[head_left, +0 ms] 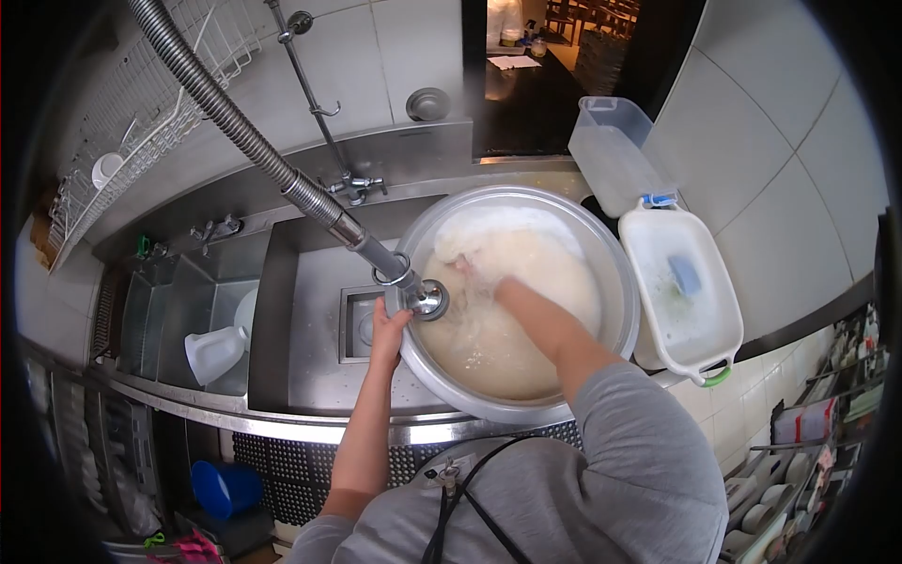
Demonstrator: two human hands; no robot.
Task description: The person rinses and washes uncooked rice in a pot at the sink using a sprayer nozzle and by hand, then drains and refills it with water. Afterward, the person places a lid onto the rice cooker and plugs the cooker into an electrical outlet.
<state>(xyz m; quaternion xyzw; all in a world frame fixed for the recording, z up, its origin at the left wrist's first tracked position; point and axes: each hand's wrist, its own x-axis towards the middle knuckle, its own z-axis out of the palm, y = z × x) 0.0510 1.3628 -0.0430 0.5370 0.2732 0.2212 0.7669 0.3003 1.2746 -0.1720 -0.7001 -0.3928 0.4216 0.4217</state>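
A large silver-grey basin (620,282) stands on the sink's right end, full of cloudy, off-white water (503,352). A pale mass (512,226), which looks like rice, shows at its far side. My left hand (388,331) is closed on the basin's left rim, beside the hanging spray head (431,299). My right forearm reaches down into the basin; the right hand (484,282) is under the cloudy water, so its fingers and anything in them are hidden. The spray head hangs over the left rim on its metal hose (246,132).
Right of the basin lie a white tub (644,282) with a blue sponge (685,274) and a clear plastic container (611,155). To the left are sink compartments (310,273) and a white jug (214,354). A wire rack (141,155) hangs at upper left.
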